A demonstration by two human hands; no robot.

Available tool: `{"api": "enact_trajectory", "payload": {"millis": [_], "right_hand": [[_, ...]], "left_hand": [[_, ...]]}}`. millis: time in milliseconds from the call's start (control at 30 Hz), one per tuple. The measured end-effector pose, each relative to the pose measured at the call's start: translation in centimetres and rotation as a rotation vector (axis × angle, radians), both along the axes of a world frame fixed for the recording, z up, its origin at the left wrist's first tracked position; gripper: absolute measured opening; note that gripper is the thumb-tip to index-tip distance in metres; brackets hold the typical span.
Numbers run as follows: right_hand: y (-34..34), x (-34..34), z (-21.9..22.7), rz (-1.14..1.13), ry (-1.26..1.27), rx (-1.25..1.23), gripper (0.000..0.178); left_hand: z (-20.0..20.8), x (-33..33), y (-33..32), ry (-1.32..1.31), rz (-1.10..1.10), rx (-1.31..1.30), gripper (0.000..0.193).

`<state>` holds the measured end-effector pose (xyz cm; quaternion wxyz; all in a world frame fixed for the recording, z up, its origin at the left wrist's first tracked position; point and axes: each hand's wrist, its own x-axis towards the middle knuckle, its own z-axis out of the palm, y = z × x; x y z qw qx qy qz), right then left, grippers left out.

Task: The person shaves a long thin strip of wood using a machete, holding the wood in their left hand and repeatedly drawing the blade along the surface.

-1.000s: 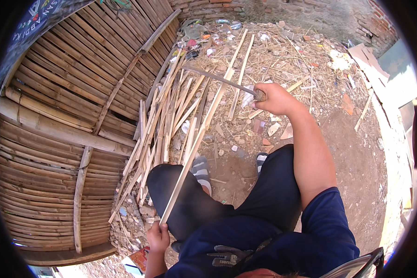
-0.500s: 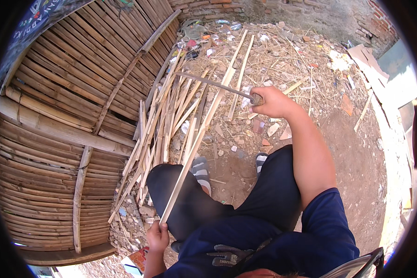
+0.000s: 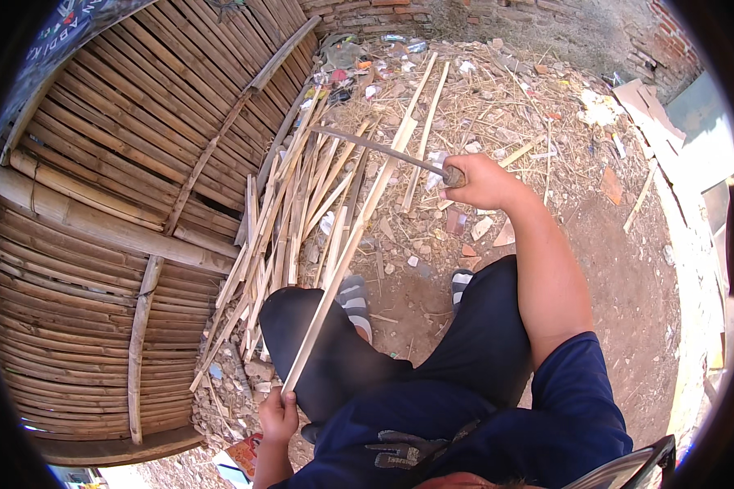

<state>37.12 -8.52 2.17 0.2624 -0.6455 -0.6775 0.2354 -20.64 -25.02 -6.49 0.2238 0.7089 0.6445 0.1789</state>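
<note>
My left hand (image 3: 278, 417) is closed round the near end of a long, pale bamboo strip (image 3: 334, 281). The strip slants up and away over my left thigh. In my right hand (image 3: 481, 181) is the round handle of a machete (image 3: 375, 147), its long, thin dark blade pointing left. The blade lies across the strip near its far end; whether it cuts into the wood I cannot tell. Two more long strips (image 3: 429, 126) lie on the ground beyond the blade.
A heap of split bamboo strips (image 3: 279, 213) lies left of my feet, against a bamboo-slat wall (image 3: 98, 212). Rubble, straw and litter cover the ground (image 3: 497, 106) ahead. A brick wall (image 3: 538, 33) stands at the back, with pale boards (image 3: 648, 114) at the right.
</note>
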Motion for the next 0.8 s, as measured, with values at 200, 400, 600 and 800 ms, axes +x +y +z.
{"api": "enact_trajectory", "payload": {"millis": [200, 400, 600, 800], "right_hand": [[-0.1, -0.3, 1.5, 0.103, -0.09, -0.157, 0.038], [0.6, 1.4, -0.6, -0.098, -0.013, -0.005, 0.033], [-0.3, -3.1, 2.3, 0.2, -0.065, -0.252, 0.039], [1.0, 1.5, -0.6, -0.103, -0.027, -0.048, 0.046]], "left_hand": [[0.1, 0.2, -0.1, -0.007, -0.008, 0.011, 0.032], [0.4, 0.3, 0.2, 0.031, -0.038, 0.058, 0.034], [-1.1, -0.3, -0.1, -0.073, -0.004, 0.017, 0.036], [0.3, 0.2, 0.2, 0.012, -0.044, 0.059, 0.038]]}}
